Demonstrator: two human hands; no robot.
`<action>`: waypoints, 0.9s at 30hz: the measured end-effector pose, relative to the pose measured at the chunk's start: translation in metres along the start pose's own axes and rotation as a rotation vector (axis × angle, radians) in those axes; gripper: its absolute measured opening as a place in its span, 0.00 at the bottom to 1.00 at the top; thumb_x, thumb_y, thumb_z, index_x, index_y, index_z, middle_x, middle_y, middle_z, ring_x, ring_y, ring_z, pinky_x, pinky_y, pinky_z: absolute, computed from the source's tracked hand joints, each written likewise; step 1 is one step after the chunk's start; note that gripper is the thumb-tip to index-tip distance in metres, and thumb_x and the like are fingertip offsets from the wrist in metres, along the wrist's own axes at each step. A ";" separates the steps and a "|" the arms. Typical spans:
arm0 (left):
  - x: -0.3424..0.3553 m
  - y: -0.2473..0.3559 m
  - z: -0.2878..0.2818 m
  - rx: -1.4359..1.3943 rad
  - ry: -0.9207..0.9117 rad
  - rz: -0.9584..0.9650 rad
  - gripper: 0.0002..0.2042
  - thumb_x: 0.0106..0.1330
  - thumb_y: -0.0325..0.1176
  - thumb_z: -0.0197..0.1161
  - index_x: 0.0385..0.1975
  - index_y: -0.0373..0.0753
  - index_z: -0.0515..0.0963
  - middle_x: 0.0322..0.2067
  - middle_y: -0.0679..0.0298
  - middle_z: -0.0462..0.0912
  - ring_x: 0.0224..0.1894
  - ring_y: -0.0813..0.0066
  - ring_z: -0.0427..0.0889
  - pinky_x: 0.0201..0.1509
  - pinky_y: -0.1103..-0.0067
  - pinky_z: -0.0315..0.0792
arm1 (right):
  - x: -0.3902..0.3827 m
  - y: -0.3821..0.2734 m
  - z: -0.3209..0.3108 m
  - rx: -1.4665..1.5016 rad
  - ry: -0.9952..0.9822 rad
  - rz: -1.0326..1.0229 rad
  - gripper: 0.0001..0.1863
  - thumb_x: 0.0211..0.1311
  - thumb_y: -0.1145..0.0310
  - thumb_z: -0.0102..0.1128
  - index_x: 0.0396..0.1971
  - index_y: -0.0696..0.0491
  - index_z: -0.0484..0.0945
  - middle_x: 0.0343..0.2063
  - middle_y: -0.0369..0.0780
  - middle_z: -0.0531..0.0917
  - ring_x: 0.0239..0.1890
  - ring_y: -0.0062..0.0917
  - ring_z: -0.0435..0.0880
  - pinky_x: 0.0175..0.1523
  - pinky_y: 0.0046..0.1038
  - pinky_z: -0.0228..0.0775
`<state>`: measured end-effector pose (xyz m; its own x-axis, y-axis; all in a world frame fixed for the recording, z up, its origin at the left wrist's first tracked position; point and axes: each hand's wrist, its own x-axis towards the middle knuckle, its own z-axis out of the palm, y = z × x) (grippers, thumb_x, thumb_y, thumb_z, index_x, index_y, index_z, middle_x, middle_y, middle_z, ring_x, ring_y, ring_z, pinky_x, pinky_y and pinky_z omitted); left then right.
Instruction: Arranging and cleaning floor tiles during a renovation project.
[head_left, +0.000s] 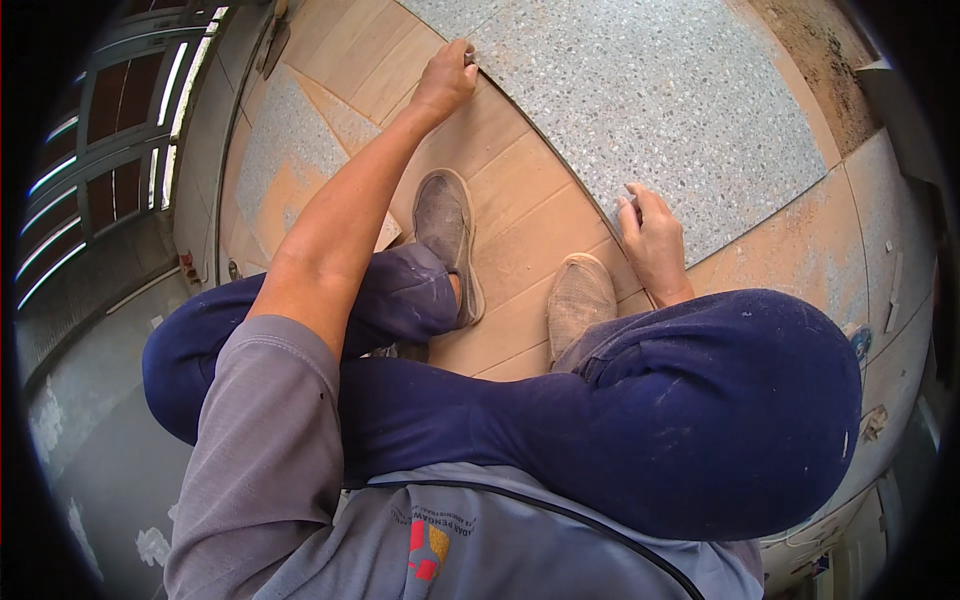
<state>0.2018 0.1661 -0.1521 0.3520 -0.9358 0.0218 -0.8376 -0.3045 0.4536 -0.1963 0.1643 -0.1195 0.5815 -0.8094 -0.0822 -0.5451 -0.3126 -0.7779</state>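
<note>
A worker squats over a large grey speckled slab (640,110), which lies ahead and to the right, its long edge running between both hands. The left hand (446,84) is at the far stretch of that edge, fingers curled in — whether they are clamped on the slab or on something small cannot be told. The right hand (655,240) is at the nearer stretch, thumb and forefinger slightly apart, with nothing visible between them.

Working the edge well would likely call for even pressure from both hands, fingertips clear of the dark line below it, and dust brushed off first. The worn shoes (445,225) are best kept back from the edge.

Underfoot are tan, wood-patterned floor tiles (510,220), filmed with dust. A second speckled piece (285,135) lies to the left, streaked with orange-brown powder. Bare earth (815,45) shows at the far right — and a barred frame (128,143) stands at the left, light coming through its gaps.
</note>
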 end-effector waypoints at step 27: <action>0.121 -0.012 0.012 -0.049 -0.193 -0.042 0.15 0.55 0.38 0.69 0.37 0.33 0.85 0.33 0.51 0.88 0.36 0.62 0.86 0.42 0.70 0.79 | 0.027 0.105 -0.127 0.062 0.457 0.802 0.22 0.59 0.58 0.69 0.32 0.67 0.80 0.21 0.45 0.83 0.19 0.26 0.83 0.27 0.24 0.75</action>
<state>0.2498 0.0541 -0.1651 0.2953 -0.9406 -0.1675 -0.8010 -0.3393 0.4932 -0.3146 0.0465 -0.1242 -0.2576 -0.8939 -0.3669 -0.6410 0.4422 -0.6273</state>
